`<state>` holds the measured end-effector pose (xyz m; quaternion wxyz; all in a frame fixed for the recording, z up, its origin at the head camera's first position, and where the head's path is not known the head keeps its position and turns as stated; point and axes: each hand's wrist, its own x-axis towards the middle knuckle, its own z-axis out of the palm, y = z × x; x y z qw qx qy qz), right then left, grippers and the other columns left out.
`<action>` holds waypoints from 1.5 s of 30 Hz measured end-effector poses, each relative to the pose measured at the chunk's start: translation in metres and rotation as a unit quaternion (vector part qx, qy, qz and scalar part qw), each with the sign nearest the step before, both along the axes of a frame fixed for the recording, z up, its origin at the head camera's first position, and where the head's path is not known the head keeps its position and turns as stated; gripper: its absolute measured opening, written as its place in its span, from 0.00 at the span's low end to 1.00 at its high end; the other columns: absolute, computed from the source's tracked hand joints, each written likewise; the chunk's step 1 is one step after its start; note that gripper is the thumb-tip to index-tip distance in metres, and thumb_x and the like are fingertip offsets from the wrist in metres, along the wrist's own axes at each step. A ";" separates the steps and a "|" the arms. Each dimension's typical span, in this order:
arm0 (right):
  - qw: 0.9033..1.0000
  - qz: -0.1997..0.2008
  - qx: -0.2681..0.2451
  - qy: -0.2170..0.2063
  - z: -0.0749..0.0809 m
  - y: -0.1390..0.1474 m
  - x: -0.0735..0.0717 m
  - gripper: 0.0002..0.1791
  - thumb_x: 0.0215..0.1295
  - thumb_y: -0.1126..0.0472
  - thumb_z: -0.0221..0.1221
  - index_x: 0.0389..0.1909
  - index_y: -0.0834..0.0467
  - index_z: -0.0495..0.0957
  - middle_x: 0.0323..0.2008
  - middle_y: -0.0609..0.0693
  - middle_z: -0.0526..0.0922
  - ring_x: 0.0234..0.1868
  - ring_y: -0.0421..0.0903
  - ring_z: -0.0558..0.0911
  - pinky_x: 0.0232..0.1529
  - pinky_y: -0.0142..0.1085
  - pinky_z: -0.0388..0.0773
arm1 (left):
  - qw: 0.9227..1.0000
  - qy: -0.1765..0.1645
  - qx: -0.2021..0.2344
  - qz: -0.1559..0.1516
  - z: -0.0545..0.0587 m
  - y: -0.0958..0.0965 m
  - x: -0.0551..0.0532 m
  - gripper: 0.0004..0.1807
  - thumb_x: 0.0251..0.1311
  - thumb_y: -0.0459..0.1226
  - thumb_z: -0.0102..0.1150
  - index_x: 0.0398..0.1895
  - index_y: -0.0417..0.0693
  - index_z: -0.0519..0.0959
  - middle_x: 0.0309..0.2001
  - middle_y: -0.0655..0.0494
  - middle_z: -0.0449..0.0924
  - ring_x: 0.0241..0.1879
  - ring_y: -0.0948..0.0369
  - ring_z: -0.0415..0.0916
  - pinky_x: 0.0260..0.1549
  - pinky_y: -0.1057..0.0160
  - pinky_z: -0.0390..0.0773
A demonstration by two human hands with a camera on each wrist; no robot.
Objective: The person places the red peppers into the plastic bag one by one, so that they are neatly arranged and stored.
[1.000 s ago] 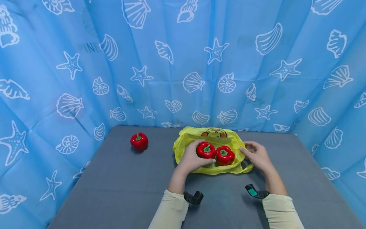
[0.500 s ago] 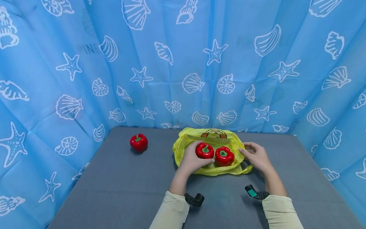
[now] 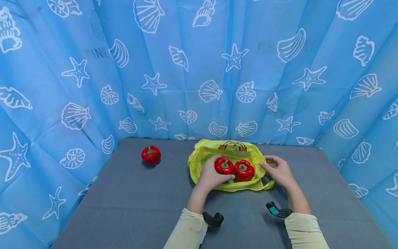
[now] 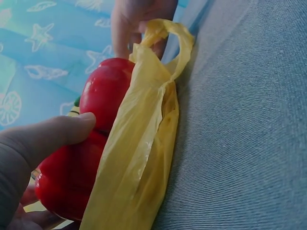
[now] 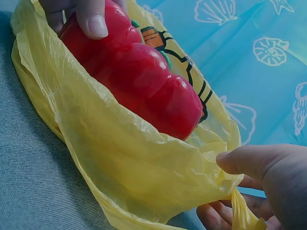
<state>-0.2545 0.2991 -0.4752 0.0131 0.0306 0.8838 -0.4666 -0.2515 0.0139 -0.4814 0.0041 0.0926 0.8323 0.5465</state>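
A yellow plastic bag (image 3: 199, 155) lies on the table with its mouth spread toward me. Two red bell peppers are side by side in its opening. My left hand (image 3: 211, 175) grips the left bell pepper (image 3: 228, 169), its thumb across the near side and its other fingers mostly hidden behind. Right against that one sits the other bell pepper (image 3: 248, 174), which no hand holds. At the bag's right edge, my right hand (image 3: 280, 172) pinches the yellow plastic near a handle loop (image 4: 184, 48) between thumb and fingers. In the right wrist view, a thumb (image 5: 244, 160) presses on the rim.
A third red bell pepper (image 3: 151, 155) stands alone at the table's back left. Grey cloth covers the table (image 3: 140, 200). Behind and to both sides hangs a blue curtain (image 3: 192, 62) with white shells and starfish. Black wrist devices (image 3: 213, 219) sit on both wrists.
My left hand and its bell pepper have shifted slightly right and toward me, closing the gap to the other bell pepper. The right hand has stayed at the bag's edge.
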 end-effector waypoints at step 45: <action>1.000 0.000 0.008 -0.001 -0.002 0.000 0.000 0.39 0.79 0.42 0.58 0.75 0.68 0.67 0.70 0.71 0.73 0.71 0.71 0.75 0.65 0.56 0.82 | 0.999 0.016 -0.028 -0.008 -0.009 0.006 0.001 0.48 0.51 0.48 0.83 0.74 0.47 0.70 0.64 0.51 0.78 0.66 0.51 0.74 0.52 0.50 0.88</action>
